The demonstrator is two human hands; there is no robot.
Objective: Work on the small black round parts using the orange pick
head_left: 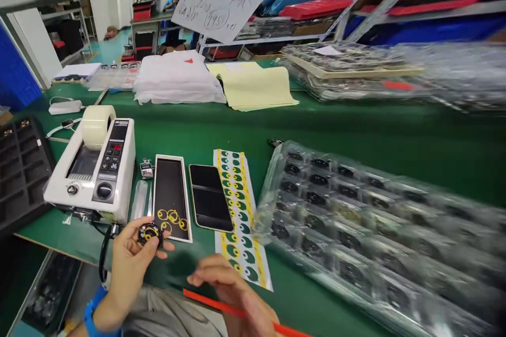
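My left hand [132,253], with a blue band at the wrist, pinches a small round black part [150,235] with yellow ring markings on its face. Just behind it lies a white-rimmed shallow tray [185,200] with several loose yellow rings [173,216] at its near end. My right hand [233,284] is blurred, hovering near the table's front with its fingers loosely stretched and nothing seen in them. Beyond it a sticker sheet [247,242] with yellow edges and cut-out ring shapes lies partly under a black-screened phone [211,197].
A white tape dispenser [114,179] stands at left, beside a small metal counter [146,168] and tweezers [150,200]. Clear blister trays [356,221] of dark parts fill the right. White foam sheets [177,79] and yellow paper [256,87] lie behind. A red strip [213,303] crosses my lap.
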